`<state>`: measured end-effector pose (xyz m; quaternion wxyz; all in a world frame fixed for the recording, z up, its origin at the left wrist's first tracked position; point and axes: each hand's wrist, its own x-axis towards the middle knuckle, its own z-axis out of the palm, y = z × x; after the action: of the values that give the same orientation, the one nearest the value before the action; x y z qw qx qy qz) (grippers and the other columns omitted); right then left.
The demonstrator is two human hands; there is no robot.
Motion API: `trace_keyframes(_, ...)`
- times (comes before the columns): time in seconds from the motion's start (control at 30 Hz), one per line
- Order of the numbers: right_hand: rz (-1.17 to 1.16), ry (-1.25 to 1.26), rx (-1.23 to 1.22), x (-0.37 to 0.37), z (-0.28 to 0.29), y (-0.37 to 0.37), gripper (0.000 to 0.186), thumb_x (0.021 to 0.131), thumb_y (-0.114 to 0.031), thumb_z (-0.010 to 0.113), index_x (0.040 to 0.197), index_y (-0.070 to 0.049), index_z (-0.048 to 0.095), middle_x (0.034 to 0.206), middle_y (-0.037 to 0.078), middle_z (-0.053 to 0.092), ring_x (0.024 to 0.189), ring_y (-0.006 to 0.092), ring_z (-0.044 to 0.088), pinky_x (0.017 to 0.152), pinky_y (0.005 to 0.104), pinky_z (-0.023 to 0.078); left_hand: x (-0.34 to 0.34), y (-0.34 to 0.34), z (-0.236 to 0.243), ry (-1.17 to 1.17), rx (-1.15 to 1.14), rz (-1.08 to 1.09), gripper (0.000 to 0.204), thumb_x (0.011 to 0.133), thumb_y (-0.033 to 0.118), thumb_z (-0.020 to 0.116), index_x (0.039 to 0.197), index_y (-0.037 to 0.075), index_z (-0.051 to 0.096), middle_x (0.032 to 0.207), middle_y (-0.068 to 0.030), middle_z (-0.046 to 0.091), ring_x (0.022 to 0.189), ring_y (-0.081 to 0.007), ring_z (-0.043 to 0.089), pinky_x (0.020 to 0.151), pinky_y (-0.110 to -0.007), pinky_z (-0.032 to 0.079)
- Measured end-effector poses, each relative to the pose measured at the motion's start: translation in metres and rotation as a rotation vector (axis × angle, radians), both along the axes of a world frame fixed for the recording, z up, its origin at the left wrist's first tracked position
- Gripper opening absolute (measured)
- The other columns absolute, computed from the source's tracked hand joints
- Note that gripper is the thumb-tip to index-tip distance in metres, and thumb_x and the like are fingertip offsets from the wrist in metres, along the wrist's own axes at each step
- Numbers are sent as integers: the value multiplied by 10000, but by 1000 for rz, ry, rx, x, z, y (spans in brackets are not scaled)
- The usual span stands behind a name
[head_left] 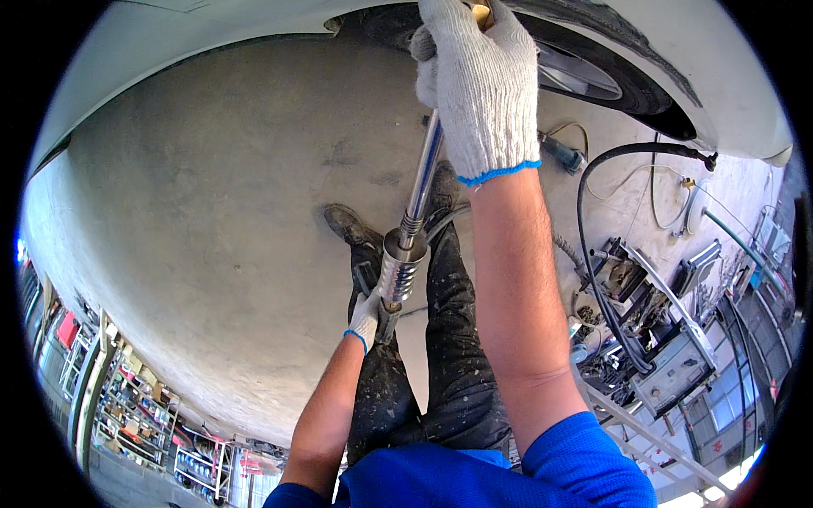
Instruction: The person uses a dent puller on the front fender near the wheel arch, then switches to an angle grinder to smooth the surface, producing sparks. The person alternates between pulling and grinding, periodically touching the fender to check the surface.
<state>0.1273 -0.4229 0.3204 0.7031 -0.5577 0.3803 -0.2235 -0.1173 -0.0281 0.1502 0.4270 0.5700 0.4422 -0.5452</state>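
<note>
A long metal slide hammer with a polished shaft and a ribbed weight slants up from between my legs toward the car body. My left hand, in a white knit glove with blue trim, is closed round the handle just below the weight. At the far end of the tool, my right hand, gloved alike, is closed round the shaft close to the car. A brass-coloured piece shows beyond the right fingers; what it touches is hidden.
Above is a pale car panel with a wheel under its arch. On the floor to the right lie a teal angle grinder, a black hose and cords. A metal cart with tools stands right; shelves stand lower left.
</note>
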Motion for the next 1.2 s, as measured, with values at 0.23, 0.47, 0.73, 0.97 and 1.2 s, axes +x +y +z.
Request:
trace_keyframes(0.23,2,-4,0,-1,1,1,302,939,-267,737,1006,-3,607,780,68,659,621,145,633,576,298,527,1,-1,-2,-24,18,-25,306,1045,333,562,1307,176,583,859,-31,670,656,-186,665,574,-355,580)
trace_keyframes(0.47,0,-6,3,-1,1,2,303,939,-268,738,1008,-3,607,781,67,660,626,143,635,578,297,529,12,-8,15,11,-9,-25,653,977,480,663,1367,-22,515,1227,-114,643,1090,-193,608,961,-338,485)
trace_keyframes(0.73,-1,-8,3,-2,1,2,304,939,-268,739,1010,-3,607,783,67,660,632,142,636,581,296,530,16,-11,19,16,-20,-31,690,976,483,671,1413,-19,489,1263,-118,644,1115,-197,614,978,-341,488)
trace_keyframes(0.97,0,-8,7,-1,3,1,305,939,-269,740,1011,-3,608,785,67,661,637,141,638,584,296,531,13,-4,13,4,-48,-36,708,976,481,667,1427,-29,475,1283,-129,638,1133,-206,612,986,-349,487)
trace_keyframes(1.2,0,-11,11,0,4,2,306,939,-269,741,1013,-4,608,787,66,662,642,139,640,586,295,532,8,-4,3,-25,29,-20,282,1053,331,548,1247,132,590,877,-31,664,683,-167,662,596,-336,569)
